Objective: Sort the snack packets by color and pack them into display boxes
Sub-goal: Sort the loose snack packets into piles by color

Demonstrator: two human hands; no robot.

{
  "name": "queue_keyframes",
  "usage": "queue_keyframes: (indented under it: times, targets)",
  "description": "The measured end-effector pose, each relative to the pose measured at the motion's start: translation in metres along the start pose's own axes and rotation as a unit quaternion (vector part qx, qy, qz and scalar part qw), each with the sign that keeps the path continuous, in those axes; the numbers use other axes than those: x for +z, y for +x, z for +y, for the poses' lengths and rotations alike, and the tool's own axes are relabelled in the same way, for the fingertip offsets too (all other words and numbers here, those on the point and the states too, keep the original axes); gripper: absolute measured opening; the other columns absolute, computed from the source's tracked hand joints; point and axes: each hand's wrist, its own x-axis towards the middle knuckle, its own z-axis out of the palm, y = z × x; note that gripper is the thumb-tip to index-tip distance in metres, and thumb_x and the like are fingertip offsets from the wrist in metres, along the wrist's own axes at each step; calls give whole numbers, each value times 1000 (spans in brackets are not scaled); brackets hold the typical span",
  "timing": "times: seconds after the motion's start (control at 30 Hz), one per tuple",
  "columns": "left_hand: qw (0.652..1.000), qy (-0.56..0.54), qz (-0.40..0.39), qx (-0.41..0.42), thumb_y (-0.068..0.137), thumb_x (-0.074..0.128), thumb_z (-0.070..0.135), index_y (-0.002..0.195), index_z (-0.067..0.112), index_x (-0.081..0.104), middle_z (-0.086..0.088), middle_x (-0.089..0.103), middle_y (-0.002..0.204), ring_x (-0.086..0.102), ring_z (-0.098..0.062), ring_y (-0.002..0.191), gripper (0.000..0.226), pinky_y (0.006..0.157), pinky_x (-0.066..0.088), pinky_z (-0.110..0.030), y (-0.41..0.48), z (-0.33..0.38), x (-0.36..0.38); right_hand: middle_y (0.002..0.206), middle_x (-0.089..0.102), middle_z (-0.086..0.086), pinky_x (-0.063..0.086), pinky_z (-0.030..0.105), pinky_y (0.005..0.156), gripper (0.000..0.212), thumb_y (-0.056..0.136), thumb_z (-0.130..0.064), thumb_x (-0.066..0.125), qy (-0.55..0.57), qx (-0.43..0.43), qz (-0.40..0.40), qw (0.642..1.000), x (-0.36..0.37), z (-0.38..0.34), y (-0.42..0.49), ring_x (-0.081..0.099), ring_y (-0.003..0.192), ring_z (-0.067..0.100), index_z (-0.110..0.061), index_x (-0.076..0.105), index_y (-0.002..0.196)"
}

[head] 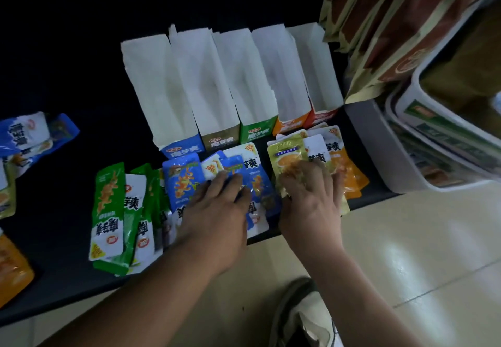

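Note:
Several open display boxes stand in a row on the black surface: a blue box [181, 150], a brown box [221, 140], a green box [257, 133], an orange box [288, 126] and a red box [321, 117]. My left hand [217, 211] lies flat on a pile of blue packets [183, 181]. My right hand [311, 200] presses on a yellow-green packet [286, 154] that lies over orange packets [352, 175]. A stack of green packets [108, 211] lies left of the blue pile.
More blue packets [29, 132] and an orange packet [12, 268] lie at the far left. Brown bags [393, 21] lean at the back right above white tubs [433, 140]. The black surface's front edge [81, 296] meets a tiled floor, where a shoe [303, 317] shows.

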Motion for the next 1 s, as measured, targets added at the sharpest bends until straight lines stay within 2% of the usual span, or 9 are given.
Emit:
queue_keyframes:
  times: [0.2,0.37,0.43,0.5,0.6,0.7,0.8,0.9,1.0]
  targets:
    - [999,-4,44,13,78,75,34,126,19,69,-6,60,141,52,-35,137,51,107,47,-51,2,-3,-2,155,42,16,12,69,122,35,77,-27,78,-17,-20,-41,999,6,-8,-1,22,154,40,-18,71,111]
    - [995,-30,91,36,84,73,29,124,18,69,-8,56,147,45,-34,144,42,117,35,-52,-10,-5,-1,171,17,14,-7,65,122,29,85,-33,71,-46,-20,-101,994,7,-14,4,-5,159,36,-31,73,114]
    - [995,-34,91,35,88,68,31,121,19,69,-7,54,150,40,-32,148,35,120,30,-52,-19,-10,1,172,13,14,-13,64,121,30,88,-40,62,-42,-21,-115,992,7,-18,3,-10,159,37,-33,73,116]
    - [996,-35,77,39,85,69,32,123,19,68,-7,53,151,40,-32,148,41,120,32,-51,-27,-17,5,172,10,14,-13,66,120,35,89,-43,55,-50,-25,-131,990,7,-21,2,-13,158,38,-36,71,119]
    - [995,-55,58,53,84,71,32,136,19,60,-6,46,158,36,-29,151,55,120,35,-50,-33,-25,8,171,16,16,-3,72,119,35,90,-38,57,-48,-26,-118,991,3,-27,-1,-7,158,41,-34,71,121]
    - [991,-103,66,54,89,65,30,139,21,58,-5,39,162,29,-26,154,51,123,31,-47,-37,-25,4,166,29,17,4,72,120,55,82,-33,35,9,-44,-56,997,-4,-36,-2,7,158,42,-25,71,122]
    - [989,-126,70,38,89,61,31,140,21,58,-3,42,159,31,-26,152,51,124,29,-45,-53,-28,-7,157,45,21,20,72,119,52,85,-27,37,80,-104,-21,991,-4,-54,-1,23,154,44,-14,71,122]
    - [992,-107,64,17,88,50,37,132,25,63,1,50,150,36,-23,149,48,123,32,-47,-80,-45,-15,151,52,18,35,66,115,47,92,-29,41,139,-154,-61,976,6,-84,-6,33,150,43,-12,70,125]
    - [995,-65,65,-48,83,58,38,132,28,62,-5,47,156,35,-30,151,49,120,31,-55,-106,-72,-13,162,39,14,25,68,120,50,91,-36,40,70,-208,-118,968,23,-111,-20,23,155,42,-28,64,134]
